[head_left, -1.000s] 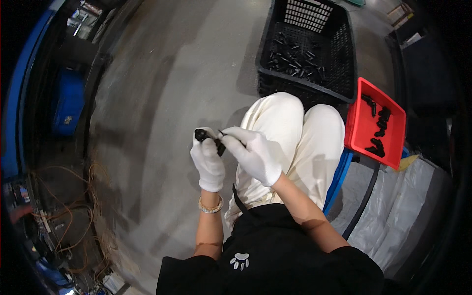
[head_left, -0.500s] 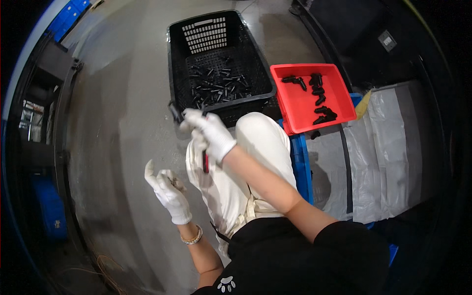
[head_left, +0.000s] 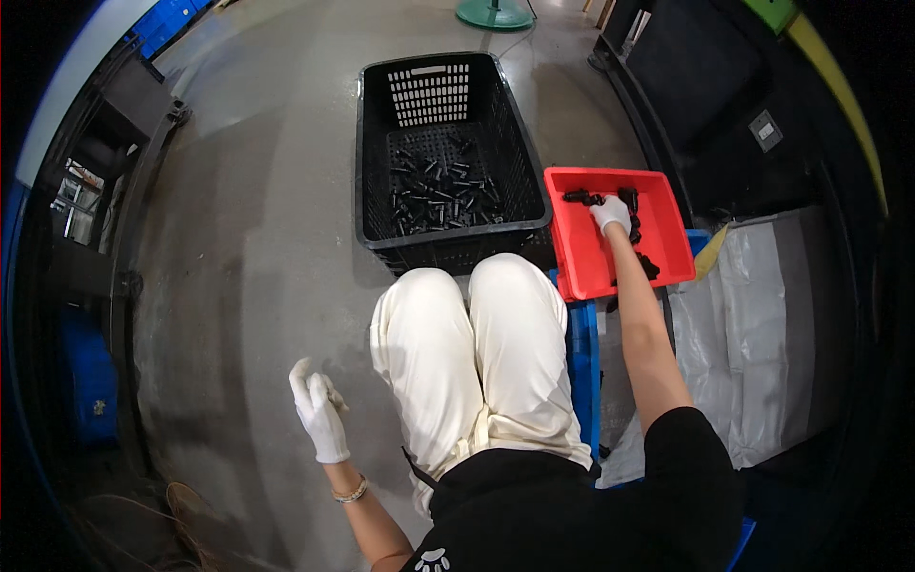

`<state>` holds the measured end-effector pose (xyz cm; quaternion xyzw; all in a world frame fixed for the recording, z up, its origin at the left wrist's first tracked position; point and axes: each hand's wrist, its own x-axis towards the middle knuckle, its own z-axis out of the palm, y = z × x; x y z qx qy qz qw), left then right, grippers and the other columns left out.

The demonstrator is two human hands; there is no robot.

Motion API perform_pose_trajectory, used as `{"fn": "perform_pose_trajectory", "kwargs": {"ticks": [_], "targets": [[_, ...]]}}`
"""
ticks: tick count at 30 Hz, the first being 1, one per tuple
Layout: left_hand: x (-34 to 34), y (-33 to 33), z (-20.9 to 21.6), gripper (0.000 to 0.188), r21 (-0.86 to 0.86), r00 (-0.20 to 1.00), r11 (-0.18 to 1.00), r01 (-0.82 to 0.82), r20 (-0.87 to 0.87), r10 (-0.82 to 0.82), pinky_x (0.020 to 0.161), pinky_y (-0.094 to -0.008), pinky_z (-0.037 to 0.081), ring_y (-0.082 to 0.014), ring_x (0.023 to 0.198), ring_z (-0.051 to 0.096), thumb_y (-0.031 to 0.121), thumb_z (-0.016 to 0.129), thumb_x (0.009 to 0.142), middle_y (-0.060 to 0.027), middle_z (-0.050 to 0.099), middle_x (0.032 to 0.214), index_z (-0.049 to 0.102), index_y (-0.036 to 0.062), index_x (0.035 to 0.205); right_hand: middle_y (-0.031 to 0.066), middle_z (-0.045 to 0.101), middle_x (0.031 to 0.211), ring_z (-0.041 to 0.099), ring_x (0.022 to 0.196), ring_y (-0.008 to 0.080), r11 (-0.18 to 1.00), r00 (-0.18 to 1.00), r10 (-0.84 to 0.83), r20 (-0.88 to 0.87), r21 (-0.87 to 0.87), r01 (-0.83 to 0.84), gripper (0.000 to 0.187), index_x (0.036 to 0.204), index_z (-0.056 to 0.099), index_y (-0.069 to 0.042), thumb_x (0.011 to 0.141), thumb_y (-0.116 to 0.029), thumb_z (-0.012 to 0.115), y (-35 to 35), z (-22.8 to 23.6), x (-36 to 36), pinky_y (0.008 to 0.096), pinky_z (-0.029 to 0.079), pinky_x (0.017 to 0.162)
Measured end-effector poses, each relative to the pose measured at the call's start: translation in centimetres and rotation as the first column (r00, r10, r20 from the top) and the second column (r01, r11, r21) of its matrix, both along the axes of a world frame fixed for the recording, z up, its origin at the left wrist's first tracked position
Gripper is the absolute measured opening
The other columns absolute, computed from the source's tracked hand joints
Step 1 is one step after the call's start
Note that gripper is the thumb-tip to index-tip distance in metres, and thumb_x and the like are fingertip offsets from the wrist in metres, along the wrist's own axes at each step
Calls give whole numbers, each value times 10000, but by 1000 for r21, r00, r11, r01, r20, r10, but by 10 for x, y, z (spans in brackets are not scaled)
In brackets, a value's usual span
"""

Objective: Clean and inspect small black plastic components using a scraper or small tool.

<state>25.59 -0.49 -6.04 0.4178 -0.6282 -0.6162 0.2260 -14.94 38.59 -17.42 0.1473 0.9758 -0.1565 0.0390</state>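
while your right hand [head_left: 611, 214] sits among black parts [head_left: 576, 195], hold can't be told, a hasty lift might snag those beside it; left hand [head_left: 318, 410] empty, half-curled.

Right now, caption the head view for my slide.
Right hand at black parts in a red tray; left hand out to the side; black crate ahead.

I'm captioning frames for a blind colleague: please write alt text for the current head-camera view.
A person's white-gloved right hand reaches among black parts in a red tray; the gloved left hand, apparently empty, hangs over the grey floor. Beside the tray, a black crate holds many black pieces.
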Motion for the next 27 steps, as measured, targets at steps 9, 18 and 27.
{"fn": "perform_pose_trajectory", "kwargs": {"ticks": [9, 18, 27], "targets": [[-21, 15, 25, 229, -168, 947, 932, 321, 85, -311, 463, -220, 377, -46, 506, 415, 91, 451, 882, -14, 501, 684, 523, -2, 1079, 217, 634, 933, 606, 898, 375, 998, 970, -30, -241, -67, 14, 296, 881, 634, -13, 788, -280, 547, -7, 0, 16, 442, 480, 774], [-61, 34, 31, 299, -55, 873, 875, 481, -57, -484, 486, -226, 394, -51, 547, 454, 239, 377, 935, -27, 541, 721, 546, 43, 1085, -54, 503, 647, 417, 531, 3, 255, 878, 459, -136, -927, -276, 132, 891, 626, -53, 789, -136, 624, -117, 162, 108, 167, 305, 468], [-92, 36, 33, 424, -226, 691, 720, 657, -204, -694, 520, -209, 384, -80, 555, 458, 371, 322, 948, -39, 542, 741, 536, 5, 963, -67, 503, 640, 338, 450, -10, 99, 551, 833, -38, -971, -218, 176, 941, 616, -49, 778, -106, 584, -220, 207, 198, 164, 247, 390]]}}
